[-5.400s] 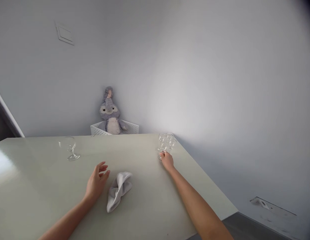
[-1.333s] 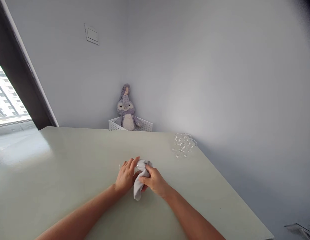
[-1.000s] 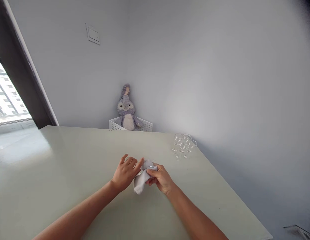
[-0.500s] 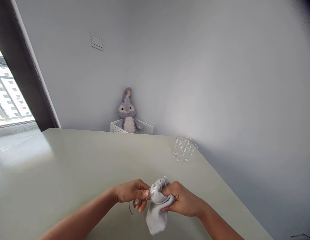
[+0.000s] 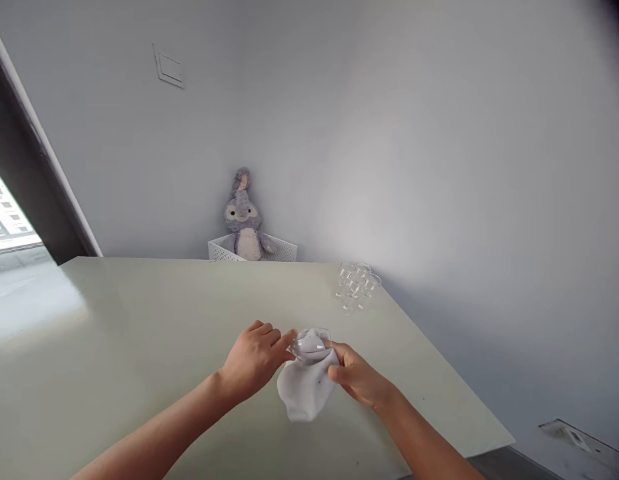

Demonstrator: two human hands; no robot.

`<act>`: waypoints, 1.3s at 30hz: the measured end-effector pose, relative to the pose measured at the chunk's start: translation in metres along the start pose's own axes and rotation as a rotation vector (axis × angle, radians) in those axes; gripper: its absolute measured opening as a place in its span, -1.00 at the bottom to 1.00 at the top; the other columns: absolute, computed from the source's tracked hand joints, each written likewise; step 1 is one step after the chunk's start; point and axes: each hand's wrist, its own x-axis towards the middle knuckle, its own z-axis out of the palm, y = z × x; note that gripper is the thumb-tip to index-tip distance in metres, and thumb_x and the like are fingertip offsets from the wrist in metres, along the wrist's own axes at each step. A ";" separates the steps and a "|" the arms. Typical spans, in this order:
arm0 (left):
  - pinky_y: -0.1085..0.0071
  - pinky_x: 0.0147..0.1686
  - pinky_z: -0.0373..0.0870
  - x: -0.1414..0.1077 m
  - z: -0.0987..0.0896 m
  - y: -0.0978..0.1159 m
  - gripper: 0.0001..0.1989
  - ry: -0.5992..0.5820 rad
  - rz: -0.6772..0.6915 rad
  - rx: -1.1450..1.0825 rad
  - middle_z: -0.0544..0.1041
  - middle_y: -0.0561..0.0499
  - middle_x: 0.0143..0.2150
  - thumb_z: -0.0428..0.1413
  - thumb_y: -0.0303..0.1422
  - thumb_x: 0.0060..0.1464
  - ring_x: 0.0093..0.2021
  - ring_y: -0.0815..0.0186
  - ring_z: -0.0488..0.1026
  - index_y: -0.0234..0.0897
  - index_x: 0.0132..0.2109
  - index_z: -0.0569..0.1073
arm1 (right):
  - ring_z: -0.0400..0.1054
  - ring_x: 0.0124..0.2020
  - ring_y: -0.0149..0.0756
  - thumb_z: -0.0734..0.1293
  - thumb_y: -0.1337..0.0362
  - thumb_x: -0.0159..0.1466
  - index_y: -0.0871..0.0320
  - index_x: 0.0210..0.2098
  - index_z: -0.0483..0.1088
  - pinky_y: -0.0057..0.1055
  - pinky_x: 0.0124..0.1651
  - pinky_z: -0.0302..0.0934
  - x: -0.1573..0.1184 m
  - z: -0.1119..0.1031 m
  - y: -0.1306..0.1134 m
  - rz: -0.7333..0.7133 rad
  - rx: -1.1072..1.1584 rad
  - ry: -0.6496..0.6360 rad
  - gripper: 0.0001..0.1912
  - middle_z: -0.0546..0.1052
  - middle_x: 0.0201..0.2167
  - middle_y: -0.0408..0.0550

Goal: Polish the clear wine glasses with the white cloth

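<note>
A small clear glass [image 5: 308,345] is held in front of me, with part of a white cloth [image 5: 306,393] behind or inside its bowl. My left hand [image 5: 259,357] is closed, its fingertips pinching the left side of the glass. On the other side my right hand [image 5: 356,375] grips the cloth, thumb on top, close against the glass. The cloth's loose end hangs below the glass. Whatever stem or foot the glass has is hidden by my left fingers.
Several stemmed glasses [image 5: 356,285] stand grouped at the table's far right, near the wall. Behind the far edge of the pale table [image 5: 154,320], a plush toy [image 5: 243,217] sits in a white perforated basket [image 5: 284,251]. The table's right edge slants toward me.
Both hands have moved slightly up the view with the glass and cloth. The glass has turned, and its bowl shows more plainly. My view has shifted to the right.
</note>
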 end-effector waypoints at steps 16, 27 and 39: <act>0.36 -0.38 0.20 -0.003 0.014 0.017 -0.70 -0.025 -0.030 -0.101 0.42 -0.02 -0.43 -0.08 -0.32 0.14 -0.41 0.29 0.34 -0.22 0.02 0.31 | 0.34 -0.52 -0.32 0.38 0.12 0.03 0.23 -0.40 0.43 -0.38 -0.46 0.26 -0.008 -0.012 0.013 -0.047 -0.164 0.126 -0.72 0.40 -0.55 -0.15; 0.49 -0.52 0.13 -0.003 -0.003 0.007 -0.74 -0.446 -0.347 -0.989 0.27 0.09 -0.54 -0.07 -0.20 0.12 -0.53 0.43 0.20 -0.28 -0.31 0.39 | 0.30 -0.36 -0.33 0.35 0.25 0.09 0.18 -0.40 0.46 -0.47 -0.33 0.15 -0.002 -0.007 -0.009 -0.100 -0.601 -0.062 -0.87 0.44 -0.43 -0.15; 0.51 -0.57 0.09 -0.027 0.024 -0.026 -0.64 -0.323 -0.868 -0.966 0.30 0.12 -0.57 -0.04 -0.12 0.03 -0.59 0.44 0.18 -0.28 -0.17 0.40 | 0.37 -0.20 -0.16 0.14 0.14 0.25 0.13 -0.05 0.35 -0.30 -0.19 0.24 0.018 -0.036 -0.007 -0.155 -0.850 0.515 -0.64 0.50 -0.18 0.00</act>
